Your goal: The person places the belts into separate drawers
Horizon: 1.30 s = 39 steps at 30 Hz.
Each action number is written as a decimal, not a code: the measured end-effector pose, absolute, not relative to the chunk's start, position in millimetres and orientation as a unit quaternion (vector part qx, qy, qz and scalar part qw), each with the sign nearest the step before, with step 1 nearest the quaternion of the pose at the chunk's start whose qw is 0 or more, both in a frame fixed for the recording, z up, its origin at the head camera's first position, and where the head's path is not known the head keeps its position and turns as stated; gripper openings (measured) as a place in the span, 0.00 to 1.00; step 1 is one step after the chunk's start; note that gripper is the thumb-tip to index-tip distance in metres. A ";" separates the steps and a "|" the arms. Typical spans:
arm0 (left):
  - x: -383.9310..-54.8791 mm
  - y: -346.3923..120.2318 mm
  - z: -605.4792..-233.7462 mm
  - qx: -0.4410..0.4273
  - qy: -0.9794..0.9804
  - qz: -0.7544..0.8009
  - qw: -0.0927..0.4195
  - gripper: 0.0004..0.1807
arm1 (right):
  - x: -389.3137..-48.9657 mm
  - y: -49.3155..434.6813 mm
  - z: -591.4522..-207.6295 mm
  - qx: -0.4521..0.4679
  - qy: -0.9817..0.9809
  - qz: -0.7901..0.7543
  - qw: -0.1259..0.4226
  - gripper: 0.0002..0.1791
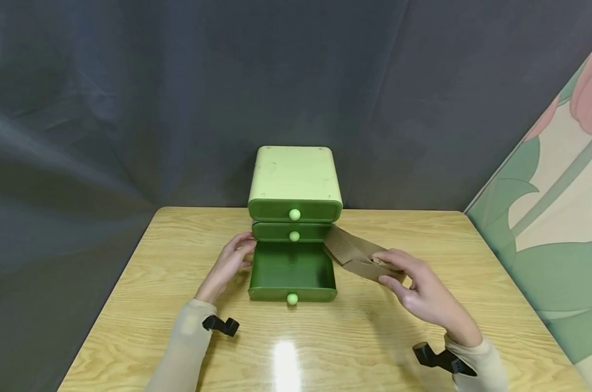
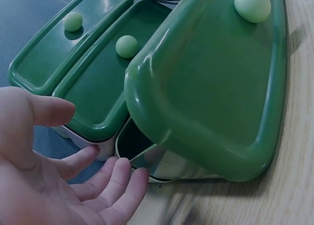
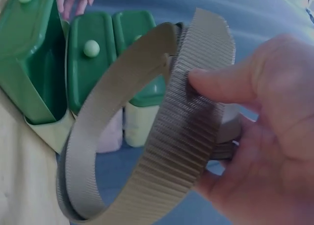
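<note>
A small drawer unit point(image 1: 296, 171) with a pale green top and dark green drawer fronts stands towards the back of the table. Its bottom drawer point(image 1: 271, 295) is pulled out, and nothing shows inside it. My right hand point(image 1: 425, 294) pinches a looped brown webbing belt point(image 1: 357, 253) between thumb and fingers, beside the unit's right side. Ribbed texture covers the belt point(image 3: 167, 151) in the right wrist view. At the unit's left side is my left hand point(image 1: 227, 267), its fingers loosely bent and holding nothing; the fingertips point(image 2: 122, 166) are close to the casing, contact unclear.
Under everything is a light wood table point(image 1: 178, 261). A dark grey curtain point(image 1: 296, 81) hangs behind it, and a floral panel point(image 1: 560, 218) runs along the right. The middle drawer point(image 1: 271, 232) and top drawer point(image 1: 271, 209) are closed, each with a round knob.
</note>
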<state>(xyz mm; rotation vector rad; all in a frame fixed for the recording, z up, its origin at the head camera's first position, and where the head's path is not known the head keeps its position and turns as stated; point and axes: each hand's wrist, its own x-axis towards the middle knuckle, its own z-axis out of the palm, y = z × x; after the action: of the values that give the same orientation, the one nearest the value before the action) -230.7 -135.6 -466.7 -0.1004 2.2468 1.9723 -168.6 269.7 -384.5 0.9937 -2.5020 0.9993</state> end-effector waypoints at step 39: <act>-229.6 -135.9 -464.0 -0.030 0.743 0.664 0.077 0.31 | -154.9 221.3 -402.2 0.431 -0.839 0.310 0.118 0.29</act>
<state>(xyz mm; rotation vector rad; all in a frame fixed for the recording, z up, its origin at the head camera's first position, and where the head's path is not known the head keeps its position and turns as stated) -229.6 -135.9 -464.0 -0.0909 2.2269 1.9887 -154.9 221.3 -402.2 1.2599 -2.4561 0.9078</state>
